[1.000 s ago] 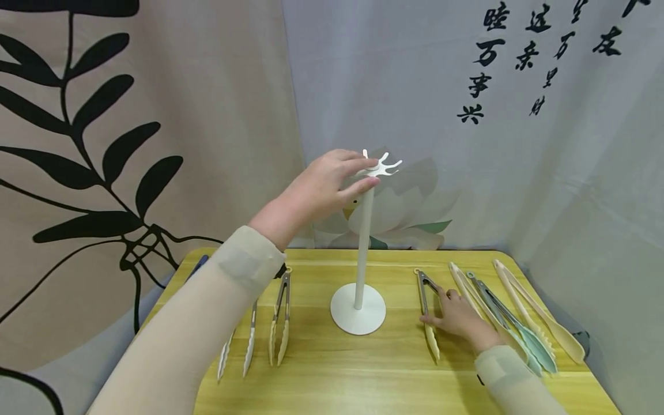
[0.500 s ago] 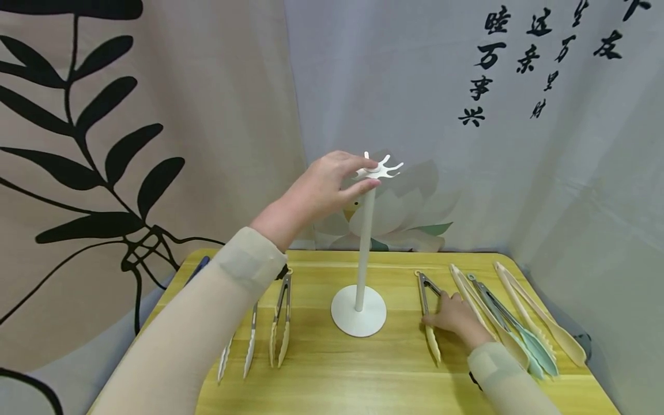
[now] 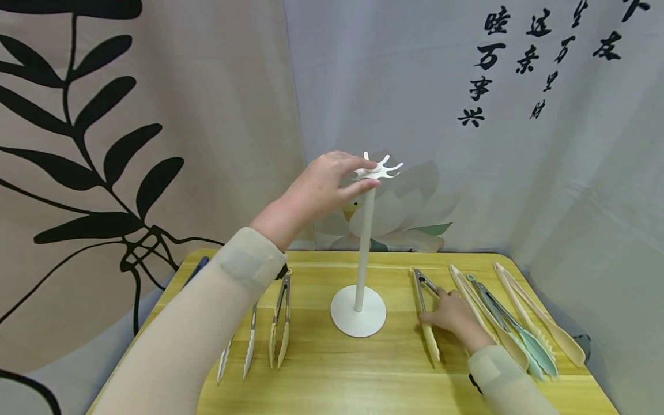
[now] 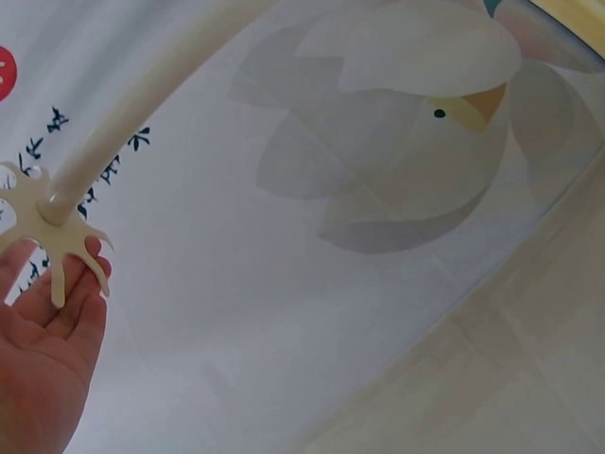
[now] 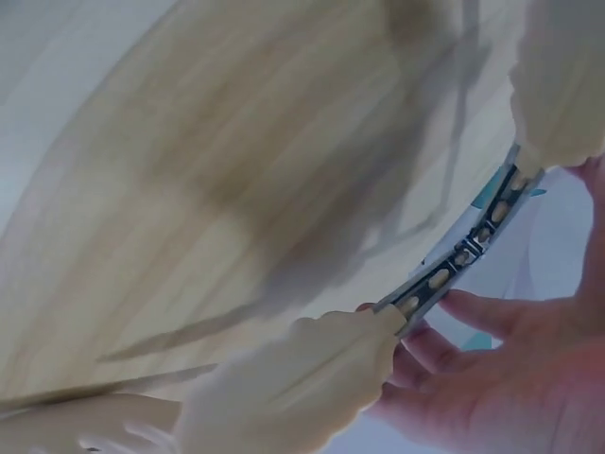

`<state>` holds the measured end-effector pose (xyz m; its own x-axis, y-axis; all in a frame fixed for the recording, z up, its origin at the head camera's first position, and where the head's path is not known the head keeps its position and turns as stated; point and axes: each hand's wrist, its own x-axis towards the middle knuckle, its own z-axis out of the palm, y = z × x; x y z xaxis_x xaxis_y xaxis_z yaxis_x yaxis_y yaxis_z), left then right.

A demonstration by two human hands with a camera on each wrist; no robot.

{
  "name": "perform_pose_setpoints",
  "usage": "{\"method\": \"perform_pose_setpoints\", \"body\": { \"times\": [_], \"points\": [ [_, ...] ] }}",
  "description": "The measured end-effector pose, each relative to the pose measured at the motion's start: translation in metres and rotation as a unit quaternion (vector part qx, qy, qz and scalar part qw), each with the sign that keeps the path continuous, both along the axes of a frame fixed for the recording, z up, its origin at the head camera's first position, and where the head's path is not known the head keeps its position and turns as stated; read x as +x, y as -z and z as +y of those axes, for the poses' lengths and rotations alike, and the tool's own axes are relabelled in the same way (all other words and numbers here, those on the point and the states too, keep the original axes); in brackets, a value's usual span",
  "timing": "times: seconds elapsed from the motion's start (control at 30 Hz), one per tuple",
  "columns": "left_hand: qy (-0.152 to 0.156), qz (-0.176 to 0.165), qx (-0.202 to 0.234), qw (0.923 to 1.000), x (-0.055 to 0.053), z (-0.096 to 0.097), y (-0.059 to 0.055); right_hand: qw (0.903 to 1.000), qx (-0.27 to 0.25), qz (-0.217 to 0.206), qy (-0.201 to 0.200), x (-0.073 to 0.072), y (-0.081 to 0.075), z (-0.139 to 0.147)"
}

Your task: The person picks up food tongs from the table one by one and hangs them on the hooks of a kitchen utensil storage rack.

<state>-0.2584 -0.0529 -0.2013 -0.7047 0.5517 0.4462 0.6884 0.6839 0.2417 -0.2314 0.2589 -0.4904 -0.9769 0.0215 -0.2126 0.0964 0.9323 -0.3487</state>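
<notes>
White throughout, the stand [image 3: 365,248] rises from the middle of the table [image 3: 363,386] on a round base [image 3: 344,311], its upright pole topped by curved hooks [image 3: 389,169]. The left hand [image 3: 329,178] reaches across to that top, its grip clamped on the hooks with thumb and fingers to either side; in the left wrist view, fingertips show behind the prongs.

Well apart from it, to the stand's right, the right hand [image 3: 452,316] has its grip clamped on the tongs [image 3: 430,343] — thumb against one metal leg, fingers at the other. Their hinged end points toward the far edge, and the right wrist view shows both scalloped cream tips [image 5: 293,388] spread apart. Whether they are raised off the table I cannot tell.

Near the right hand, on its outer side, lie cream tongs [image 3: 510,341], mint tongs [image 3: 542,349] with grey handles, and a pale pair [image 3: 562,340] outermost. Left of the stand is another cream-tipped pair [image 3: 280,323]; beside it lie white tips [image 3: 250,351], partly hidden by the left sleeve [image 3: 249,262], and farther out a blue end [image 3: 199,268] shows. Pale cloth [image 3: 223,104] hangs behind, printed with black leaves [image 3: 80,167] and a lotus [image 3: 394,216].
</notes>
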Motion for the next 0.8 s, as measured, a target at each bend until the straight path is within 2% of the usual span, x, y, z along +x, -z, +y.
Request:
{"method": "perform_pose_setpoints", "body": {
  "times": [0.27,0.53,0.8],
  "points": [
    [-0.005,0.002,-0.001,1.0,0.001,0.001,0.0,0.999,-0.032,0.03,0.011,-0.001,-0.005,0.002],
    [-0.018,0.014,-0.007,0.9997,0.001,0.001,0.001,0.9943,-0.092,0.051,0.017,0.004,-0.027,-0.002],
    [-0.02,0.028,-0.002,0.9994,0.003,0.002,0.003,0.9896,-0.121,0.078,0.012,0.008,-0.045,-0.007]
  ]
}}
